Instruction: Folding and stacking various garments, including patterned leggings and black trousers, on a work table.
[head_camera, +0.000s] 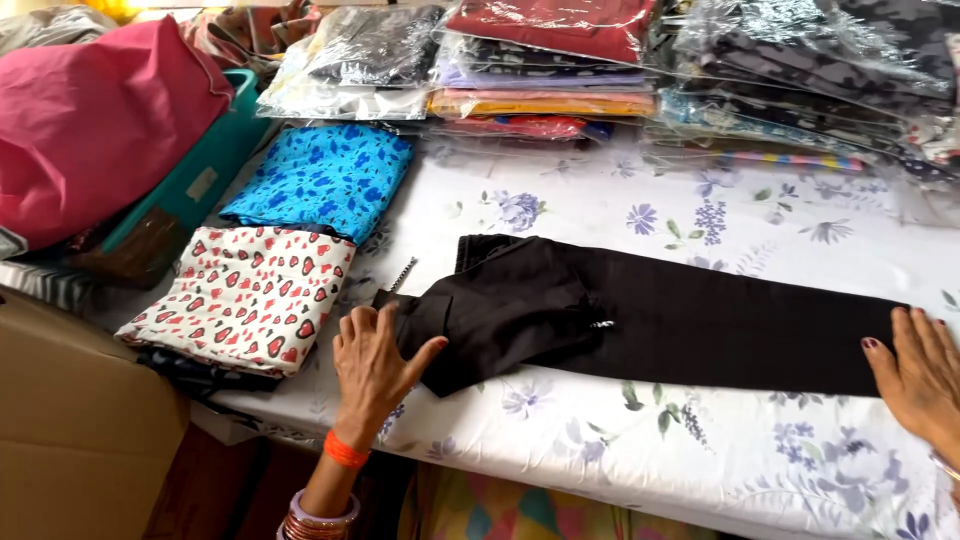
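Fingers: left hand (375, 365) spread flat, pressing black trousers (660, 315); right hand (920, 375) likewise, grasping nothing.
Reason: apparently smoothing cloth on table (600, 440).

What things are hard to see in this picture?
Head view:
- Right hand: partly cut off by the right edge.
- Black trousers: waist end folded over and partly under the left hand.
- Bagged clothes: shiny plastic hides their patterns; the top edge cuts them.
- Teal tub: a pink bundle covers what is inside.
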